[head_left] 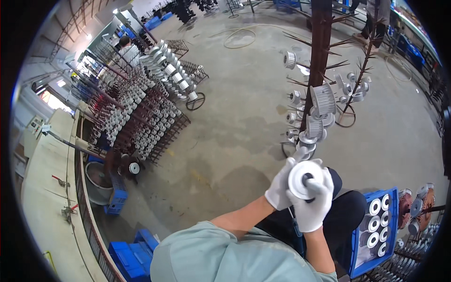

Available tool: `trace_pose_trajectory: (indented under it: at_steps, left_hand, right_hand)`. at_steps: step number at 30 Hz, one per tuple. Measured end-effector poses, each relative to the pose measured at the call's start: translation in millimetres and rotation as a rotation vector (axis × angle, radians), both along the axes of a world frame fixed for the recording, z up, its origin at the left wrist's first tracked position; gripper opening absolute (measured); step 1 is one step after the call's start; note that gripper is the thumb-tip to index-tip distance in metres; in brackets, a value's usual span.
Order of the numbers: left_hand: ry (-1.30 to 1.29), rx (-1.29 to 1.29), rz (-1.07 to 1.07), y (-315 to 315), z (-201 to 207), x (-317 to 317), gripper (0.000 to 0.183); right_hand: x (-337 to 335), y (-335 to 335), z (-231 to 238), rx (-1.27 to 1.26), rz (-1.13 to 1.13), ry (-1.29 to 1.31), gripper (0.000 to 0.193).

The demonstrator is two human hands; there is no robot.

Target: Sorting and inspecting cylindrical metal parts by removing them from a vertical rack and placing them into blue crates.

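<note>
Both my hands wear white gloves and hold a silvery-white flanged pulley (297, 177) above my lap, its round face turned up. My left hand (280, 185) grips its left side, with the fingers wrapped round the rim. My right hand (314, 206) closes on it from the right and below, fingers at the dark centre hole. Below my hands is a thin shaft with a dark blue handle (297, 229); what it belongs to is unclear. Just beyond my hands stands a brown spiked post (318, 56) carrying several toothed pulleys (323, 100).
At my right a blue crate (354, 251) holds rows of pulleys. Spiked racks (162, 148) full of small metal parts fill the left side. Blue crates (124, 261) sit at lower left. A person (128, 49) is at far left; another person's legs (374, 23) show at far right.
</note>
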State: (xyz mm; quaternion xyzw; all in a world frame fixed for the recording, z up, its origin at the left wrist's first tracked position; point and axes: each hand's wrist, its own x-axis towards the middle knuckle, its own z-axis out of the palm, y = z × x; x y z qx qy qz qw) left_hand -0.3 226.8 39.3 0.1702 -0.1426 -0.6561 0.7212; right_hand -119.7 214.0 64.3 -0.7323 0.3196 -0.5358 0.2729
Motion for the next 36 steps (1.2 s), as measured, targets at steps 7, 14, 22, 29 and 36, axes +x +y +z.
trace_pose_trajectory:
  at_steps: [7,14,22,29,36]
  left_hand:
    - [0.160,-0.046,-0.143,33,-33,64,0.057]
    - [0.338,0.019,0.154,47,-37,119,0.052]
    - [0.129,0.138,0.371,74,-63,140,0.050]
    - [0.070,0.236,0.481,89,-80,149,0.045]
    - [0.014,0.230,0.401,98,-62,145,0.041]
  right_hand:
    - [-46,34,2,0.257,0.178,0.542,0.068]
    - [-93,81,-34,0.816,0.325,0.869,0.051]
    - [-70,68,-4,0.914,0.378,0.458,0.039]
    - [-36,63,21,0.779,0.419,0.397,0.032]
    - [-25,57,21,0.716,0.536,0.650,0.030]
